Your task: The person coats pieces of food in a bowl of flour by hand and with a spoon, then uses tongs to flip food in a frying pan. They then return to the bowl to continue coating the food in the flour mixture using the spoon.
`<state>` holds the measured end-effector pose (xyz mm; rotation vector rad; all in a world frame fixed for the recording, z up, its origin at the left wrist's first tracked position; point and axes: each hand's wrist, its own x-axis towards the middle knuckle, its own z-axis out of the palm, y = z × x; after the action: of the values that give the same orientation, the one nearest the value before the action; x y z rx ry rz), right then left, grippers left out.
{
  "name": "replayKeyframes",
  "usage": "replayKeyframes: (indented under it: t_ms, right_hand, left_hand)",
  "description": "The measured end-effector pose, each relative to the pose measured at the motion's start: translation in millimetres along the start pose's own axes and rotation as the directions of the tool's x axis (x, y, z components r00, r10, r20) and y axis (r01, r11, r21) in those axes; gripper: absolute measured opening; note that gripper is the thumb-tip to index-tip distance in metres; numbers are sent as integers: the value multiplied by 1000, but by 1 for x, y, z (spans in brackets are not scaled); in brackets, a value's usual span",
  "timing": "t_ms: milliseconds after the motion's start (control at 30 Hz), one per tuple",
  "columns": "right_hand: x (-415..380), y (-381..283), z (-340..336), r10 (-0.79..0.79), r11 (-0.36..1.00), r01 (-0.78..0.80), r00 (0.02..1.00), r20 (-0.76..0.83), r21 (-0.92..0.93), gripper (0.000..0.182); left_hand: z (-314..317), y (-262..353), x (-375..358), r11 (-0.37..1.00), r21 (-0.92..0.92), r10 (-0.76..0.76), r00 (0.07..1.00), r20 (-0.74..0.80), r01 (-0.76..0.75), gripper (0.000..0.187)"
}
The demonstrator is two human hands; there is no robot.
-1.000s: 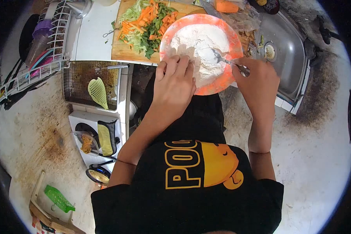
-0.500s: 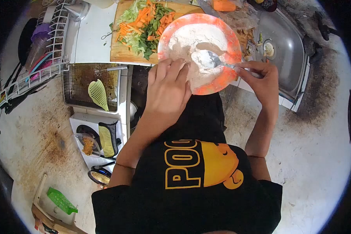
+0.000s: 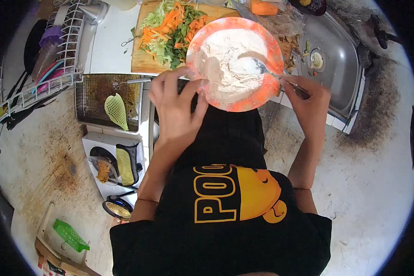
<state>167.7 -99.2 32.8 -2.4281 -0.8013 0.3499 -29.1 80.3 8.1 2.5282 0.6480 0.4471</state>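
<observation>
A round orange-and-white bowl of white flour stands at the counter's front edge. My right hand is closed on the handle of a metal spoon, whose head is sunk in the flour. At the bowl's left rim is my left hand, its fingers spread and the fingertips right at the edge. Behind the bowl, a wooden cutting board bears shredded carrot, pale shredded cabbage and chopped green leaves.
A steel sink lies to the right, with scraps around its drain. To the left are a white dish rack and a wire-lined tray holding a whisk and a pale green slotted scoop. A carrot piece sits behind the bowl.
My left hand has drawn back from over the flour to the bowl's left rim, its fingers spreading. The spoon has shifted slightly right, still in my right hand.
</observation>
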Motion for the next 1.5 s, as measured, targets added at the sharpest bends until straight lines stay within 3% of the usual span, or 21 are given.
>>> replayKeyframes:
  t_ms: [133, 200, 333, 433, 533, 600, 633, 700, 833, 1367, 1467, 1500]
  right_hand:
    - [-1, -4, 3, -107, 994, 107, 994, -5, -6, 15]
    - [2, -8, 1, -192, 976, 197, 980, 51, -96, 14]
    - [2, -9, 1, -176, 982, 180, 982, 69, -59, 14]
    - [3, -12, 1, -115, 978, 127, 990, 78, -165, 16]
    - [10, -26, 4, -227, 932, 214, 974, -12, -294, 20]
    - [19, -46, 10, -552, 743, 406, 821, -145, -532, 23]
    - [23, -50, 18, -554, 742, 409, 820, -143, -531, 23]
    - [31, -54, 41, -569, 802, 553, 823, -3, -225, 21]
    - [45, -53, 90, -522, 853, 522, 852, 44, -8, 16]
    - [61, -47, 116, -547, 831, 554, 830, 110, -47, 10]
    - [67, -46, 99, -529, 846, 521, 847, 61, 111, 11]
    - [68, -52, 78, -364, 925, 339, 921, 140, 174, 12]
  left_hand:
    - [0, -16, -5, 983, -170, -98, 987, -130, 75, 19]
    - [-1, -20, -4, 969, -223, -144, 976, -162, 106, 13]
    - [-2, -33, -1, 961, -222, -214, 949, -232, 163, 12]
    - [1, -42, -1, 941, -297, -249, 926, -283, 162, 13]
    - [1, -42, 1, 940, -314, -227, 934, -278, 135, 13]
    - [4, -40, 0, 928, -345, -243, 931, -271, 141, 14]
    - [5, -39, 0, 916, -374, -254, 931, -261, 145, 14]
    - [4, -36, -1, 919, -366, -253, 933, -256, 148, 15]
    - [0, -35, -3, 913, -382, -255, 931, -261, 143, 15]
    - [-1, -50, -15, 905, -357, -334, 906, -261, 231, 14]
    - [-2, -52, -15, 907, -361, -325, 905, -274, 216, 14]
    - [-2, -53, -15, 905, -364, -330, 903, -274, 221, 14]
